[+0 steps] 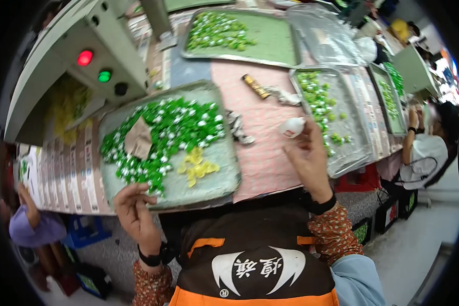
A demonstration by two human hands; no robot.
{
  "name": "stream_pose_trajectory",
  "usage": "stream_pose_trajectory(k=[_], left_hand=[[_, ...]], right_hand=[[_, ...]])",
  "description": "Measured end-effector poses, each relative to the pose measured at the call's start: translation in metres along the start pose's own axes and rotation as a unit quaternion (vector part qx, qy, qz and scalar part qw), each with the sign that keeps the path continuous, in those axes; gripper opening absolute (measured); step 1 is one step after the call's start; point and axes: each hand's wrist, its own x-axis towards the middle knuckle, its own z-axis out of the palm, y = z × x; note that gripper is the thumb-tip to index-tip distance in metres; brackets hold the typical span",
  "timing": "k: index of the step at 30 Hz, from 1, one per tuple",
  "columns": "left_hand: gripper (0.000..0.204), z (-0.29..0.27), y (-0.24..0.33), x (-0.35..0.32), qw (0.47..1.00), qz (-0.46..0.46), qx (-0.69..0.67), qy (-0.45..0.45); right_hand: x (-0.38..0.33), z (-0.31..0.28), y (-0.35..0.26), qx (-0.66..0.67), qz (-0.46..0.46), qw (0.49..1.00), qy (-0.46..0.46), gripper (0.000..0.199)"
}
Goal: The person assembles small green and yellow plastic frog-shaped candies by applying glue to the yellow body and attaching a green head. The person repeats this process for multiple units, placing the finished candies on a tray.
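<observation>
Looking down from your head cam: your left hand (135, 211) hovers at the near edge of a metal tray (217, 181) in front of you, fingers curled loosely together. Whether a piece is pinched between them can't be told. The tray holds a heap of small green and white pieces (168, 130), w/ a smaller clump of yellow pieces (196, 167) at its near right and a brown paper scrap (137, 140) lying on the heap. The green heap lies just ahead of your left hand, up and slightly right, its nearest pieces almost touching the fingertips; heap runs left to right across the tray.

Your right hand (307, 158) is raised over the pink checked cloth (262, 158), fingers partly spread, a small white wad (292, 127) at the fingertips, prob. pinched. It sits between your tray and a second tray (349, 158) w/ scattered green pieces to the right. Left hand is nearer the heap.
</observation>
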Motion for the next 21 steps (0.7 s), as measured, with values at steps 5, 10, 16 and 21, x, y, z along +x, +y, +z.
stream_pose_trajectory(k=[5, 10, 16, 21], left_hand=[[0.030, -0.009, 0.004, 0.022, 0.999, -0.031, 0.039, -0.013], [0.023, -0.004, 0.013, 0.030, 0.986, -0.079, 0.112, -0.099], [0.016, 0.012, 0.020, 0.043, 0.941, 0.041, 0.278, -0.188], [0.011, 0.035, 0.036, 0.060, 0.952, -0.059, 0.247, -0.171]], right_hand=[[0.013, 0.028, 0.005, 0.040, 0.009, 0.999, 0.013, 0.058], [0.017, 0.021, 0.009, 0.028, -0.003, 1.000, 0.006, 0.043], [0.016, 0.016, 0.000, 0.067, 0.032, 0.997, -0.014, 0.028], [-0.005, 0.007, -0.030, 0.238, 0.036, 0.971, -0.010, 0.027]])
